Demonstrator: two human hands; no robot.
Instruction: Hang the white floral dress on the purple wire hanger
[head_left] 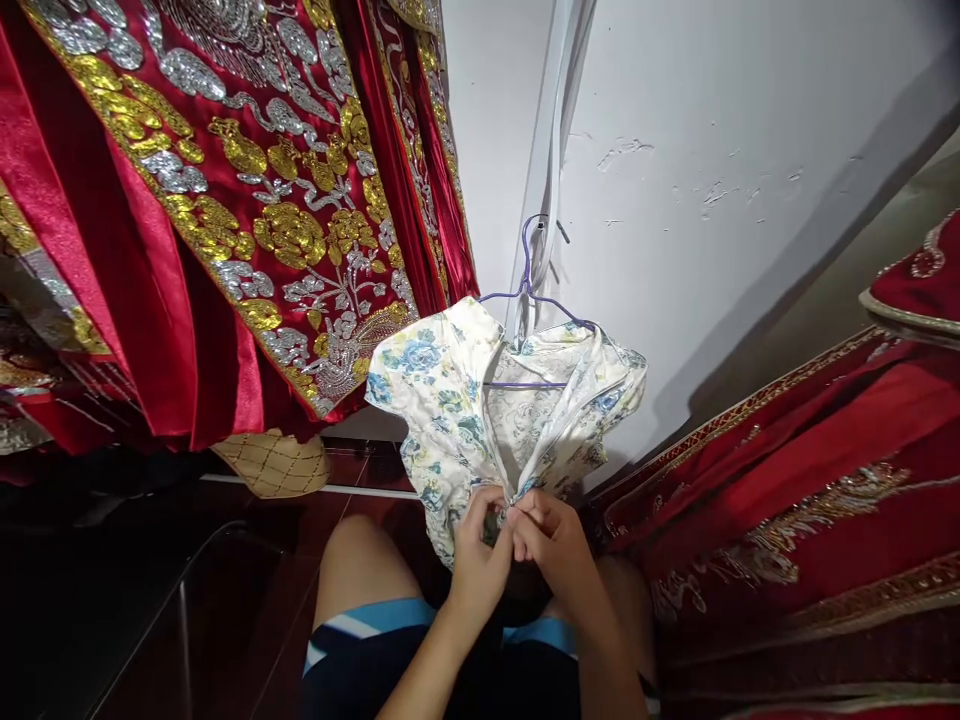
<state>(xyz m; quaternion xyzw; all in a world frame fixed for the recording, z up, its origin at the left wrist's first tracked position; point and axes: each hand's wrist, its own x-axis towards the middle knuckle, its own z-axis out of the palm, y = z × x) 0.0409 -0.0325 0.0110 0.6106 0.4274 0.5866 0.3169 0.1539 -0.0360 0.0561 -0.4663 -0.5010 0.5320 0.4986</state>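
Observation:
A white short-sleeved shirt (450, 420) with blue and green flowers hangs on a purple wire hanger (527, 284), its front open in a V from the collar. Where the two front edges meet, my left hand (484, 535) pinches the cloth from the left side. My right hand (544, 535) is closed on the other edge, its fingertips touching those of the left. Something small, perhaps a button, lies between the fingertips; it is too small to make out. The shirt's lower part is hidden behind my hands.
Red garments (300, 200) with gold and silver sequins hang at the left, and more red embroidered cloth (795, 500) at the right. The hanger hooks onto a fitting at the white wall (675, 130). A black surface (127, 590) lies at lower left, over a dark tiled floor.

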